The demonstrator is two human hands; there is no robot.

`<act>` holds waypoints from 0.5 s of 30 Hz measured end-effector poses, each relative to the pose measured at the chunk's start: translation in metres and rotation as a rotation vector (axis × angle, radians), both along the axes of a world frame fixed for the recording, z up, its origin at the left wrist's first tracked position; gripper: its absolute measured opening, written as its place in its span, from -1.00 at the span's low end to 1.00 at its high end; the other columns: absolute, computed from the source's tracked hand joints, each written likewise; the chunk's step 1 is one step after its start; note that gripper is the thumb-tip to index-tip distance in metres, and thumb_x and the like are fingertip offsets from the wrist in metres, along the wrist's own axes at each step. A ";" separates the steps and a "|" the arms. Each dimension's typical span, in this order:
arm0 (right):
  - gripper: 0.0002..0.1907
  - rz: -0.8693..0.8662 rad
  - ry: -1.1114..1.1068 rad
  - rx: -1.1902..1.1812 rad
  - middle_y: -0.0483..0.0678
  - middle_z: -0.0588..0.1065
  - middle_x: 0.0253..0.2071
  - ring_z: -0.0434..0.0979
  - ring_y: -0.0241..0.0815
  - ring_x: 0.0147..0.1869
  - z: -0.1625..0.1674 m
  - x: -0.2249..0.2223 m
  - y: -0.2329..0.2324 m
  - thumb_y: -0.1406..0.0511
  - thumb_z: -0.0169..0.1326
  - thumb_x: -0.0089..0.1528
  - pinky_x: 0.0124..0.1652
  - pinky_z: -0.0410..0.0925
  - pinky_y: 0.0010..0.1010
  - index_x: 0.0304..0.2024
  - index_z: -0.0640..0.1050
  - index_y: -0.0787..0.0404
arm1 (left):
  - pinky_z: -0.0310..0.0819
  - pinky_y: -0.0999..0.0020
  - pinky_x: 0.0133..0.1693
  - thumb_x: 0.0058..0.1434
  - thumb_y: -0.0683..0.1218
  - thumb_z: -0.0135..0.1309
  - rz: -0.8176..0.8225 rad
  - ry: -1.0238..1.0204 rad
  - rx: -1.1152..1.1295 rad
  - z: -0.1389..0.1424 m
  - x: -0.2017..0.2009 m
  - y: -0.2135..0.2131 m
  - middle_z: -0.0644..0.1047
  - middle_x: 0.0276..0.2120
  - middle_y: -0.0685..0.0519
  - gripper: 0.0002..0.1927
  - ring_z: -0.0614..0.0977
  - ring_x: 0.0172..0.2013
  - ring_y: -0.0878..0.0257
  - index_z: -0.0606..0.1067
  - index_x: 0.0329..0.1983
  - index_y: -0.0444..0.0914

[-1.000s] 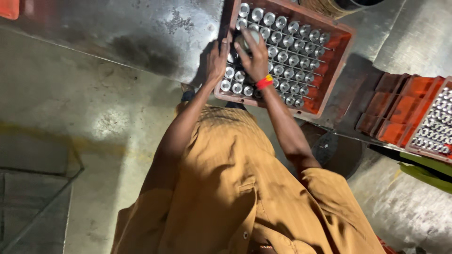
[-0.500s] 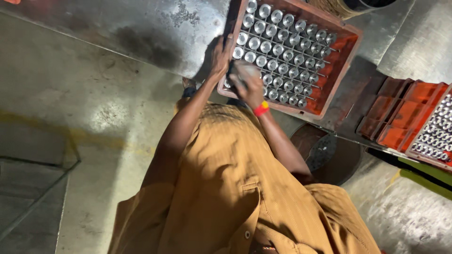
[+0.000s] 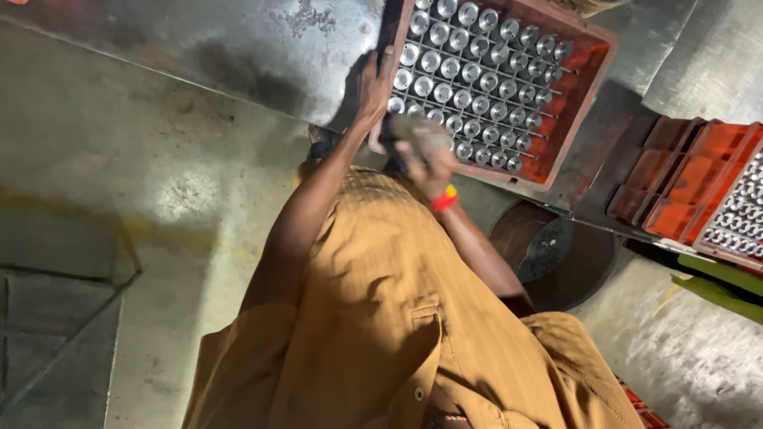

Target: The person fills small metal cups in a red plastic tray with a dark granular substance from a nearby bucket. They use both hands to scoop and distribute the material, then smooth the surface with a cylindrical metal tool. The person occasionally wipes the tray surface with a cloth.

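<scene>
A red-orange crate full of several shiny metal cylinders in a grid sits on a grey metal surface. My left hand grips the crate's left rim, fingers curled over it. My right hand, with a red band at the wrist, hovers over the crate's near edge and closes on a blurred grey object; what that object is cannot be made out. My tan shirt fills the lower part of the view.
More orange crates stand at the right, one holding metal cylinders. A dark round container sits below the table edge. A green item lies at the far right. Concrete floor spreads to the left.
My right hand has drawn back from the rows of cylinders to the crate's near edge, now with a grey object in it. My left hand stays on the crate's rim.
</scene>
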State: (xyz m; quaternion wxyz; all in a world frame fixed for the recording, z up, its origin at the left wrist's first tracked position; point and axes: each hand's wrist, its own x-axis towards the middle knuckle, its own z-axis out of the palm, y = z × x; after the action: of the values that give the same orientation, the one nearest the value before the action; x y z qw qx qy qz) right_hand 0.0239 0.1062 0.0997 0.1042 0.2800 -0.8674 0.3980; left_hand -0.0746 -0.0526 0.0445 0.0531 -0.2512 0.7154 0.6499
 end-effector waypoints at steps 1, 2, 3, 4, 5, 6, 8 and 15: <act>-0.56 0.100 -0.035 0.111 0.09 0.56 0.08 0.54 0.12 0.25 -0.001 0.002 -0.002 0.37 0.32 0.24 0.17 0.41 -0.11 0.17 0.57 0.24 | 0.29 0.13 0.30 0.29 0.47 -0.22 -0.008 0.001 0.011 0.000 0.000 0.001 0.42 0.26 -0.43 -0.01 0.45 0.29 -0.23 0.29 0.38 -0.47; -0.58 0.050 -0.067 0.062 0.09 0.57 0.06 0.56 0.08 0.21 -0.001 0.003 -0.002 0.37 0.34 0.25 0.15 0.43 -0.14 0.16 0.57 0.23 | 0.29 0.12 0.30 0.30 0.47 -0.22 -0.005 0.005 0.017 0.000 0.000 0.001 0.41 0.26 -0.44 0.00 0.44 0.29 -0.24 0.28 0.38 -0.48; -0.59 0.003 -0.102 0.016 0.08 0.58 0.05 0.58 0.04 0.18 -0.001 0.004 0.000 0.36 0.36 0.27 0.12 0.45 -0.16 0.15 0.57 0.21 | 0.29 0.12 0.31 0.30 0.48 -0.22 0.001 0.004 0.026 0.000 0.000 0.003 0.40 0.27 -0.45 0.01 0.43 0.30 -0.25 0.26 0.39 -0.49; -0.61 -0.043 -0.134 -0.038 0.08 0.59 0.04 0.60 0.01 0.14 -0.001 0.004 0.001 0.36 0.38 0.28 0.10 0.47 -0.19 0.13 0.57 0.20 | 0.28 0.12 0.31 0.31 0.48 -0.22 0.007 0.008 0.026 0.000 0.000 0.002 0.39 0.27 -0.46 0.01 0.43 0.31 -0.25 0.25 0.39 -0.50; -0.58 -0.081 -0.067 -0.090 0.12 0.56 0.08 0.57 0.05 0.18 0.000 0.006 0.006 0.37 0.35 0.31 0.11 0.46 -0.19 0.18 0.51 0.22 | 0.28 0.11 0.31 0.31 0.48 -0.22 0.004 0.008 0.030 0.000 0.001 0.003 0.38 0.27 -0.46 0.01 0.42 0.31 -0.26 0.25 0.39 -0.50; -0.54 -0.114 0.004 -0.142 0.17 0.53 0.13 0.54 0.10 0.23 0.002 0.009 0.010 0.39 0.33 0.33 0.13 0.46 -0.19 0.22 0.45 0.25 | 0.28 0.11 0.31 0.31 0.48 -0.21 0.003 0.012 0.033 0.000 0.000 0.001 0.38 0.28 -0.45 0.01 0.42 0.31 -0.26 0.25 0.39 -0.49; -0.52 -0.112 0.025 -0.126 0.22 0.50 0.16 0.52 0.16 0.25 0.005 0.013 0.017 0.41 0.30 0.32 0.15 0.45 -0.16 0.24 0.44 0.26 | 0.28 0.10 0.30 0.32 0.48 -0.22 -0.008 -0.001 0.012 0.003 0.001 0.000 0.37 0.28 -0.46 0.00 0.42 0.30 -0.27 0.25 0.39 -0.49; -0.48 -0.152 0.091 -0.140 0.17 0.53 0.12 0.54 0.16 0.21 0.001 -0.017 -0.002 0.41 0.33 0.26 0.16 0.45 -0.11 0.24 0.47 0.24 | 0.41 0.10 0.20 0.29 0.46 -0.23 0.021 0.036 0.051 0.013 0.002 -0.001 0.53 0.16 -0.39 -0.06 0.57 0.17 -0.20 0.37 0.32 -0.43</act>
State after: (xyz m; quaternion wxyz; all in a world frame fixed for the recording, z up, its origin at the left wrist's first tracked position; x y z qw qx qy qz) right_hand 0.0072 0.1038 0.1011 0.1928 0.2231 -0.8505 0.4356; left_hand -0.0728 -0.0534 0.0576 0.0398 -0.2457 0.6967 0.6728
